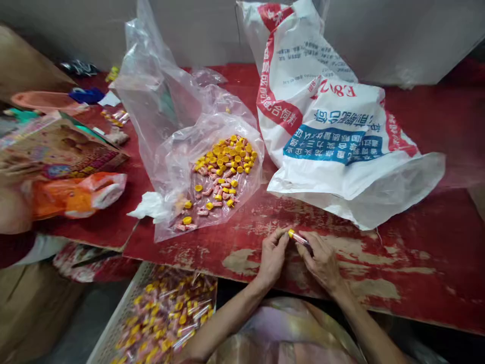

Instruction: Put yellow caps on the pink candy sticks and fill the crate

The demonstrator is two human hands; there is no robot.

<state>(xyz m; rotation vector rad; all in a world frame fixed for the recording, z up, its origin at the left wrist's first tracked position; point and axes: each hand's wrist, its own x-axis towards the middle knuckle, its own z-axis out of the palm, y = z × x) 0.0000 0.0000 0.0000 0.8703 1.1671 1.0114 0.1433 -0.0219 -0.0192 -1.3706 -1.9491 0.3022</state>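
Note:
Over the near part of the table, my right hand (321, 259) is closed around a small clear tube (301, 240) with pink contents. The tube lies slanted, its yellow cap (291, 233) toward my left hand (273, 255). Thumb and fingers of my left hand are pinched together at the cap end. Ahead and to the left, an open clear plastic bag (170, 146) holds a heap of loose yellow caps (237, 151) and small pink-printed pieces (217, 192). Below the table edge stands a white crate (113, 323) with many yellow-capped tubes (166, 318).
A white printed sack (333, 121) lies across the back right of the worn red table (428, 242). At left, another person's hand (17, 174) is by a printed box (76, 144) and an orange packet (81, 194). White crumpled plastic (147, 206) lies beside the clear bag.

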